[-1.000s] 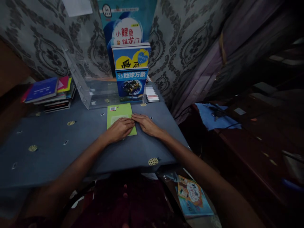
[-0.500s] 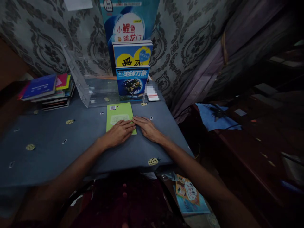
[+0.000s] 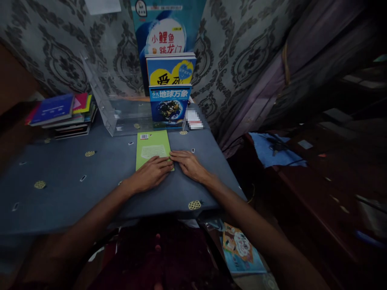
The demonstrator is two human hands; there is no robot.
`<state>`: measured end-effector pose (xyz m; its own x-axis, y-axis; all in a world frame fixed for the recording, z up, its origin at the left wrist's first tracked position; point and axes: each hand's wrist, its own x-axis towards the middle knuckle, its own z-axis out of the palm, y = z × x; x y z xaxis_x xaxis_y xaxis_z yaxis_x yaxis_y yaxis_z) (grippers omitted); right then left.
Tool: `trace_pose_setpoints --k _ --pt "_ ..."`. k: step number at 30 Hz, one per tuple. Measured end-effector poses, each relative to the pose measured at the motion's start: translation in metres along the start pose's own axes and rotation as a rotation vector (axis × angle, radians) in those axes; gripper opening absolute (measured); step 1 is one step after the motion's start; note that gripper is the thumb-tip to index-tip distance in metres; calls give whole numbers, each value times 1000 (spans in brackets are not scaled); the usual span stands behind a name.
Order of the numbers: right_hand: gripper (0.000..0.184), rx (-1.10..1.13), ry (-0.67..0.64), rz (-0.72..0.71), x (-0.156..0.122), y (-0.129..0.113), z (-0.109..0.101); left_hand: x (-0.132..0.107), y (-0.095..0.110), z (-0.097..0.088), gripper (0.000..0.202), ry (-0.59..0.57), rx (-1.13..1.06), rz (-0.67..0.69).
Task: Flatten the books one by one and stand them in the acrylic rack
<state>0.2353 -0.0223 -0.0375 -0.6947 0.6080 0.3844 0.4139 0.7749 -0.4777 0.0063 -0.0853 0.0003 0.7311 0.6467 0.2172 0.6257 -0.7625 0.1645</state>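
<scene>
A thin green book (image 3: pixel 154 141) lies flat on the table, its barcode at the upper left corner. My left hand (image 3: pixel 154 172) rests flat across the book's lower part, fingers stretched out to its right edge. My right hand (image 3: pixel 189 165) lies beside the book on the cloth, its fingertips touching the right edge close to the left fingers. Both hands are open, and neither grips anything. Just beyond the book stands a clear acrylic rack (image 3: pixel 104 108), with a blue book showing the Earth (image 3: pixel 169 109) at the front of its right side.
Behind the Earth book stand a blue-and-yellow book (image 3: pixel 154 72) and a taller teal book (image 3: pixel 193 24). A stack of books (image 3: pixel 54 110) sits at the table's left. The blue tablecloth (image 3: pixel 105 173) ends at an edge on the right. More books (image 3: pixel 242 257) lie below the table.
The view has shifted slightly. Both hands have slid a little toward me along the green book, which stays in place.
</scene>
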Motion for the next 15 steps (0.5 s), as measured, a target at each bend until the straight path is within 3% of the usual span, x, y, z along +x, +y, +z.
trace_pose_setpoints --k 7,15 --pt "53 -24 -25 5 0 -4 -2 -2 -1 1 34 15 45 10" --pt "51 -44 -47 -39 -20 -18 -4 -13 8 4 37 10 63 -4"
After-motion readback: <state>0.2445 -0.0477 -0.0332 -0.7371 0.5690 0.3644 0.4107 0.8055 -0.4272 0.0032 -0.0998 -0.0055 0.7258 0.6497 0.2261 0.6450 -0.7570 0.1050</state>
